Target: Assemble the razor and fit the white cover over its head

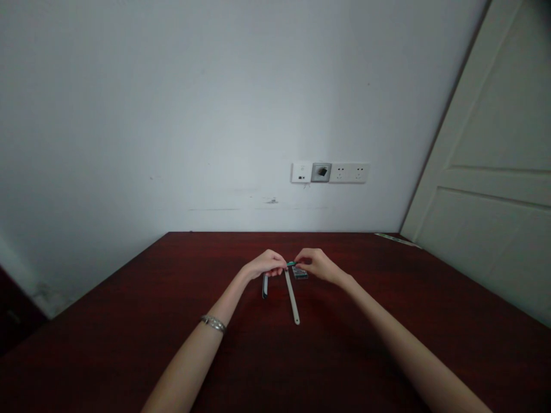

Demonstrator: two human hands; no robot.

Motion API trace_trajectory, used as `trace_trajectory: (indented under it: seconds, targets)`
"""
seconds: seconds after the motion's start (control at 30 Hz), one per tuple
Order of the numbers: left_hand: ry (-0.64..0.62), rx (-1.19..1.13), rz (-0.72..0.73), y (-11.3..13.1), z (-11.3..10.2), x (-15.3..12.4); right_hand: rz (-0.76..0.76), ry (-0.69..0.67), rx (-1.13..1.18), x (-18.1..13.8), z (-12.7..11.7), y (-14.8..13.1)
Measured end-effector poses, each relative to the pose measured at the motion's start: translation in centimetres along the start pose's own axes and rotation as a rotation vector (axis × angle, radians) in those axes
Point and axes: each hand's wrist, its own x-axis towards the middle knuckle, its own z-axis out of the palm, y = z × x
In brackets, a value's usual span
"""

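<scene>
Both of my hands meet over the middle of a dark red table [129, 321]. My left hand [266, 265] is closed in a pinch at the top of a long pale strap [292, 298] that lies on the table and runs toward me. My right hand [315, 264] is also pinched, on a small teal piece [291, 264] held between the two hands. A short dark strip [264, 285] hangs or lies just under my left hand. A small flat grey item [300, 273] lies on the table below my right fingers. A metal bracelet [213, 323] is on my left wrist.
A white wall rises right behind the table's far edge, with a row of sockets [330, 172]. A pale door [495, 172] stands at the right. A thin light object [396, 239] lies at the table's far right corner.
</scene>
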Motion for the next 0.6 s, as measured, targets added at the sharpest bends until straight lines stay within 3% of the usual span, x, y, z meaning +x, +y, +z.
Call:
trace_trajectory:
  seconds: [0.33, 0.6]
  targets:
    - [0.220, 0.342, 0.138, -0.8, 1.3, 1.2, 0.199, -0.038, -0.041, -1.4, 0.0, 3.6]
    - [0.295, 0.500, 0.209, -1.7, 1.8, 2.0, 0.179, -0.084, -0.037, -1.6, -0.1, 4.0]
